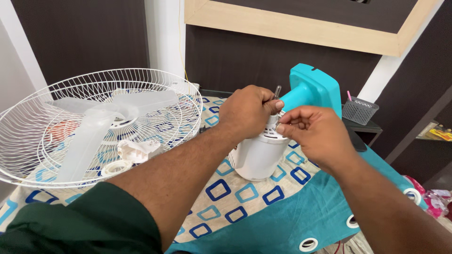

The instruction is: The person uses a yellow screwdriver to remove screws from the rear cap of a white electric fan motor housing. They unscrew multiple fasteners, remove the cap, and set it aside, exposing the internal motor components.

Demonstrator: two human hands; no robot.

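A desk (pixel 245 197) covered by a beige cloth printed with blue squares, with a teal cloth with eyelets overlapping its near edge, carries everything here; behind it stand dark wall panels and a pale wooden frame. The landmark is the white fan motor housing (pixel 256 157), standing upright near the middle of the desk, its metal shaft (pixel 277 90) pointing up. Directly behind the housing rises a teal fan base (pixel 313 89), and beyond that, to the right, a small grey mesh basket (pixel 359 110) sits on a dark shelf. Well to the left of the housing lies a white wire fan guard (pixel 42 122) holding a translucent fan blade (pixel 92 134) and small white plastic parts (pixel 135 151). The left hand (pixel 247 113) is curled tight around the top of the housing, at the foot of the shaft. The right hand (pixel 313 131) touches the housing's upper rim from the right, its fingers (pixel 287 123) pinched narrow on something too small to make out.
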